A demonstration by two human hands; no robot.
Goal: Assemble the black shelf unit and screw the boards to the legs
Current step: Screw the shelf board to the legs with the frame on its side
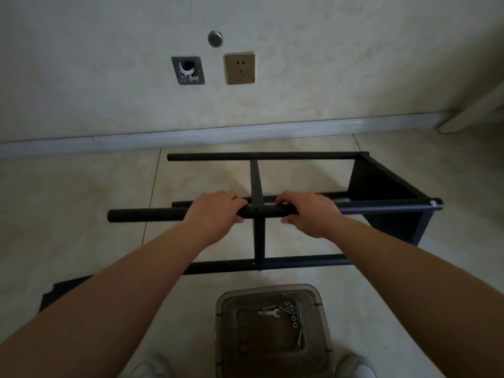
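**Both hands on the upper leg of the shelf frame**

We see the black shelf unit (pixel 300 205) lying on its side on the tiled floor (pixel 81 203), near the wall. Four round legs run left to right; one board (pixel 381 184) sits at the right-hand end, and a second board (pixel 257 184) stands edge-on to us across the middle of the frame. A silver bolt head (pixel 433 202) shows at the right end of the nearest upper leg (pixel 147 215).

Our left hand (pixel 215 210) grips that upper leg just left of the middle board, fingers curled over the top and thumb beneath. Our right hand (pixel 306 211) grips the same leg just right of the board, fingers wrapped over it in the same way. The two hands lie close on either side of the board.

Near our feet stands a clear plastic container (pixel 272 296) holding screws (pixel 293 315) and a small flat wrench (pixel 268 313). A dark flat panel (pixel 62 293) lies on the floor at lower left, partly hidden by our left forearm. On the wall we see a socket (pixel 240 68).
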